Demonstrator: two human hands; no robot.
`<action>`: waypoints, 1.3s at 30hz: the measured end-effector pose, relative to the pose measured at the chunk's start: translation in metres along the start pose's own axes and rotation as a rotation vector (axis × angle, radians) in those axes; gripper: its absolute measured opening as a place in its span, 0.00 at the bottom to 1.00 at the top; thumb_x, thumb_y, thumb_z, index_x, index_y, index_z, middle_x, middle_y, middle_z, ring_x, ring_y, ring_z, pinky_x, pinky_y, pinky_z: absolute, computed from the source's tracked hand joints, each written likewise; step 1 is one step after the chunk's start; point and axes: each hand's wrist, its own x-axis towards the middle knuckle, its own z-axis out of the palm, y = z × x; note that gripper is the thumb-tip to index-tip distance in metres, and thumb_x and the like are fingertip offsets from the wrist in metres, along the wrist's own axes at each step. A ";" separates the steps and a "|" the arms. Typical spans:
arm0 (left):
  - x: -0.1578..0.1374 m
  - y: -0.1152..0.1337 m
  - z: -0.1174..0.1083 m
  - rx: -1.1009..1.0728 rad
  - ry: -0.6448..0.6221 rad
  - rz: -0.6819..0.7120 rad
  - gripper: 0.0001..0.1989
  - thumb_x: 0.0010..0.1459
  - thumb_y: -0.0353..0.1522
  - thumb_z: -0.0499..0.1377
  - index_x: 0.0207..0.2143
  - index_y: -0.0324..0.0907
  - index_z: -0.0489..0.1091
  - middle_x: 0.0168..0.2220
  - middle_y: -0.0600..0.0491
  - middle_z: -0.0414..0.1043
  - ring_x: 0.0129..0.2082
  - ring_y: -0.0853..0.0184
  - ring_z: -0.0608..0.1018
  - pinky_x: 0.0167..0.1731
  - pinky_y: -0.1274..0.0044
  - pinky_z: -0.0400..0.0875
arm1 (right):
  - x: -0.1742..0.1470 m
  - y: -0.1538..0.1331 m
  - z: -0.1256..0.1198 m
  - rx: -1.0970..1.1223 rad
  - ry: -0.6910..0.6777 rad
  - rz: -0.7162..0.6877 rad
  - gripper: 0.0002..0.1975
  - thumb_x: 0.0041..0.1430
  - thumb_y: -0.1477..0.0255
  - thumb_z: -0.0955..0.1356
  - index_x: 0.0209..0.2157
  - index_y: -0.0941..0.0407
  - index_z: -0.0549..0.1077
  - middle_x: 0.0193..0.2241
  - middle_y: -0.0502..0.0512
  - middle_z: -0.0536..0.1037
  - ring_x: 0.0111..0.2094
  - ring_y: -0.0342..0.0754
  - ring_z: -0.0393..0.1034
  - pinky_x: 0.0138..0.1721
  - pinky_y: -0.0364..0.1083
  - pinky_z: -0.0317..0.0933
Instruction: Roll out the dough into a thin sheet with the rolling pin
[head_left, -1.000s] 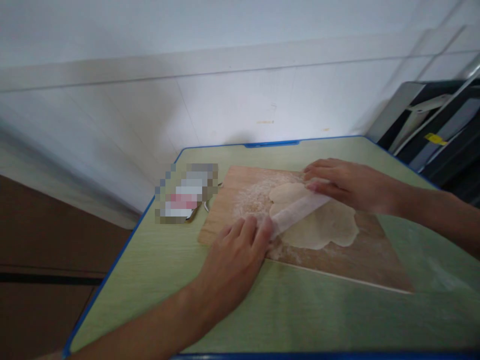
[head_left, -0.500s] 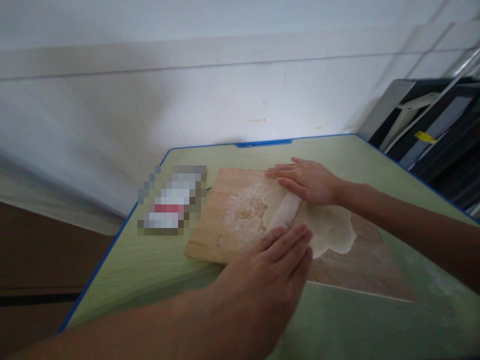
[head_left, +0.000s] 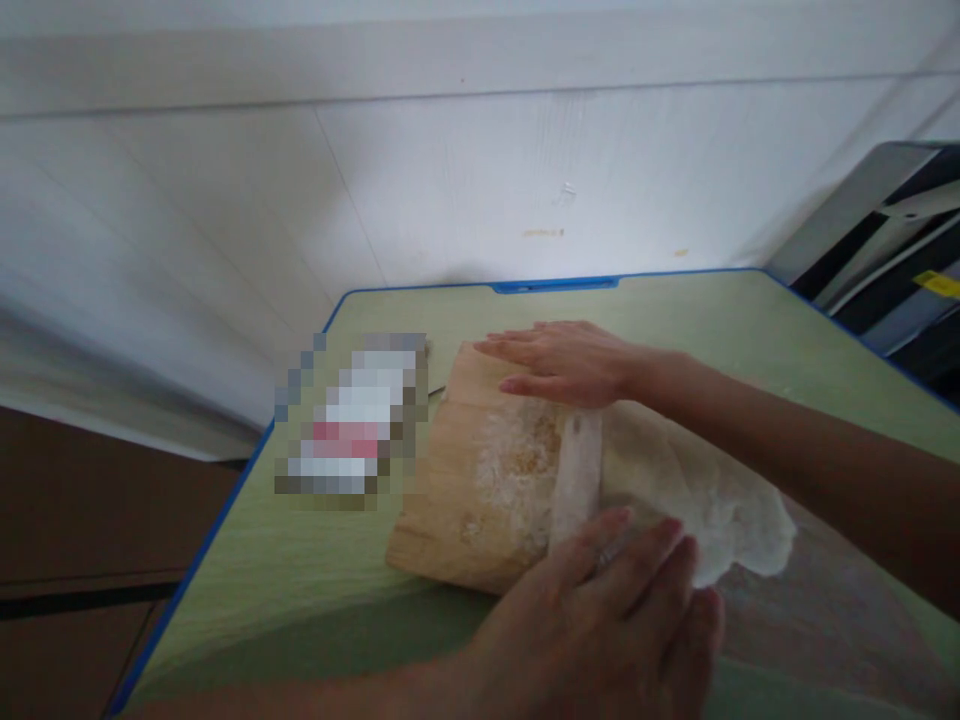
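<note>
A floured rolling pin (head_left: 576, 470) lies across the left part of a thin, irregular sheet of dough (head_left: 675, 470). Over its far end stretches my right hand (head_left: 566, 362), palm down and fingers extended flat. My left hand (head_left: 607, 610) rests on the near end, its fingers straight and slightly apart. Both palms cover the pin's ends, so those are hidden. Under everything is a wooden board (head_left: 439, 500), dusted with flour (head_left: 510, 465) left of the pin. My right forearm covers the dough's far right side.
The board sits on a pale green table (head_left: 360, 560) with a blue edge. A blurred-out rectangular object (head_left: 367, 400) lies left of the board. Behind stands a white wall (head_left: 450, 200); dark flat items (head_left: 877, 240) lean at the right.
The rolling pin has swung from a slant to nearly straight away from me. My right hand has moved left with its far end. The view has shifted left and closer.
</note>
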 end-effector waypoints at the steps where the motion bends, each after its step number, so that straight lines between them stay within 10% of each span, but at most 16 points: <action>1: -0.001 0.000 0.000 0.001 0.000 0.006 0.14 0.66 0.30 0.46 0.47 0.41 0.69 0.52 0.53 0.71 0.55 0.64 0.69 0.55 0.72 0.61 | 0.006 -0.002 0.000 0.000 -0.005 -0.017 0.32 0.64 0.54 0.54 0.64 0.56 0.52 0.63 0.58 0.56 0.62 0.57 0.53 0.60 0.59 0.47; 11: -0.008 -0.002 0.005 -0.215 0.050 0.007 0.17 0.66 0.40 0.46 0.43 0.40 0.69 0.48 0.52 0.73 0.50 0.63 0.71 0.51 0.71 0.62 | 0.018 -0.004 0.004 -0.028 0.071 0.001 0.34 0.61 0.50 0.56 0.63 0.55 0.54 0.63 0.59 0.54 0.63 0.55 0.48 0.61 0.56 0.45; 26: 0.005 -0.003 -0.027 -0.496 -0.158 0.254 0.24 0.68 0.31 0.35 0.46 0.39 0.71 0.47 0.57 0.75 0.53 0.70 0.69 0.58 0.77 0.56 | -0.096 0.032 0.004 0.027 0.215 0.007 0.24 0.65 0.64 0.53 0.51 0.59 0.71 0.56 0.61 0.69 0.59 0.54 0.58 0.59 0.59 0.52; 39: 0.001 -0.004 0.009 -0.185 0.170 0.364 0.24 0.67 0.36 0.38 0.47 0.47 0.73 0.51 0.63 0.72 0.58 0.71 0.66 0.59 0.76 0.59 | -0.034 -0.028 0.009 0.129 0.224 0.333 0.24 0.63 0.73 0.54 0.59 0.58 0.63 0.60 0.54 0.62 0.65 0.55 0.44 0.61 0.64 0.40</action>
